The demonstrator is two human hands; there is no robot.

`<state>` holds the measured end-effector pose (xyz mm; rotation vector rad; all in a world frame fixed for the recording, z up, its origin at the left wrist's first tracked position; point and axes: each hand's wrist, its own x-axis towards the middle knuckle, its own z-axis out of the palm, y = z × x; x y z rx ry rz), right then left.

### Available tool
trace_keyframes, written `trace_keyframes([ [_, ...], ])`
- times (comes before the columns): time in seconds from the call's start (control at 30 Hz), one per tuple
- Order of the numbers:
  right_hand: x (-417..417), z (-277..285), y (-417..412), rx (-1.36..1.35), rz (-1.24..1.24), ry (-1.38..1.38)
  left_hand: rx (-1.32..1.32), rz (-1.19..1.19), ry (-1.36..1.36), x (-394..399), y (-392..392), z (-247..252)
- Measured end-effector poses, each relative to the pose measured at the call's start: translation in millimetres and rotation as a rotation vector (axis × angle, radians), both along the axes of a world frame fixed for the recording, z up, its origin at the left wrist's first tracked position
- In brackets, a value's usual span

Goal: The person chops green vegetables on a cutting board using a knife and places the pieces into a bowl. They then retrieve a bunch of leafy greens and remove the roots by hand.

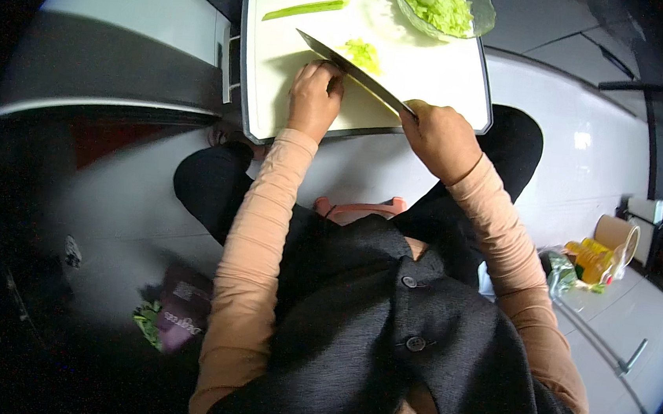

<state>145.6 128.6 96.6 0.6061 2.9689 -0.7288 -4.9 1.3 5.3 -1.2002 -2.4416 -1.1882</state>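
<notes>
My right hand (441, 140) grips the handle of a kitchen knife (358, 74), whose long blade points up and left across a white cutting board (445, 90) with a dark rim. My left hand (316, 96) rests on the board with curled fingertips close against the blade. Whatever may lie under those fingers is hidden. Beyond the blade is a small heap of chopped green pieces (364, 53). A green vegetable stalk (306, 9), probably celery, lies near the board's far left edge. At the far right corner stands a clear glass bowl (484, 13) holding chopped green pieces (438, 6).
Between my knees shows the edge of a pink plastic stool (361, 208). On the floor at right are yellow oil bottles (590, 262) and a tan cylindrical container (618, 238). Leafy greens (148, 324) and a purple bag (180, 318) lie at lower left.
</notes>
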Motion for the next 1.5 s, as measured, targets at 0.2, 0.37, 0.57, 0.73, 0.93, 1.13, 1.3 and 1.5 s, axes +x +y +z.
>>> trace_keyframes([
  [0.2, 13.7, 5.0, 7.0, -0.02, -0.022, 0.003, -0.03, -0.039, 0.014, -1.8, 0.5, 0.9],
  [0.37, 24.9, 11.7, 9.1, -0.04, -0.014, 0.018, -0.044, -0.051, 0.011, -2.0, -1.7, -2.0],
  [0.57, 32.3, 21.8, 6.6, -0.053, -0.034, 0.039, -0.045, -0.057, 0.06, -3.2, -1.9, -2.1],
  [0.73, 34.9, 20.9, 7.6, -0.042, -0.012, 0.06, -0.056, -0.057, 0.048, -4.6, -0.5, -3.7],
  [0.93, 35.0, 22.3, 7.9, -0.043, -0.019, 0.032, -0.063, -0.051, 0.034, -3.1, -0.2, -1.9],
  [1.13, 31.4, 21.8, 8.3, -0.03, 0.001, 0.005, -0.067, -0.04, 0.012, -3.3, -1.6, -1.7],
  [1.3, 15.5, 5.5, 4.3, -0.035, -0.022, -0.044, -0.071, -0.035, 0.013, -2.3, -1.6, -1.7],
  [1.5, -5.8, -5.4, -4.3, -0.015, -0.021, 0.007, -0.059, -0.027, 0.028, -1.7, -0.9, -1.8],
])
